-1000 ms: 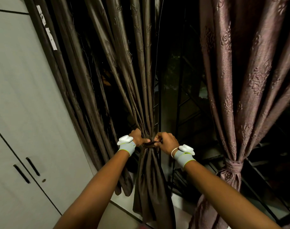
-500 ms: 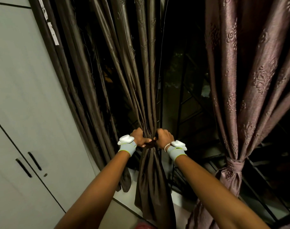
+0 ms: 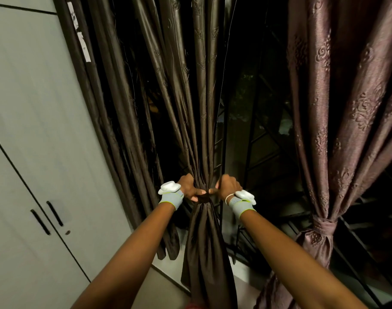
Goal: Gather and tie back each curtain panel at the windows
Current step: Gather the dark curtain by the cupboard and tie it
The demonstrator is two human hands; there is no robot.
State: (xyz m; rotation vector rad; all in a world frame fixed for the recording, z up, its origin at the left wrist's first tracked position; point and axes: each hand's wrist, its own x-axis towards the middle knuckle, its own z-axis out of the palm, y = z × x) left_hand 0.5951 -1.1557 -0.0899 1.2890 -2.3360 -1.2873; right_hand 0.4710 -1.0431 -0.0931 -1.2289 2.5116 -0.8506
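Dark brown curtain panel (image 3: 201,121) hangs in front of the window grille (image 3: 264,157), its folds drawn into a tight waist directly between the two hands. Left hand (image 3: 189,189) grips the bunch from the left, fingers curled round it, thumb lying on a dark tie band (image 3: 203,199) wrapped about the gather. Right hand (image 3: 227,188) is closed against the right side, pinching the band's end. Well to the right, a mauve curtain panel (image 3: 337,108) hangs already knotted low down. White wardrobe doors (image 3: 34,152) stand left.

No words, numbers or brand marks can be read anywhere, not even on the wristbands (image 3: 171,198) just behind the fingers.
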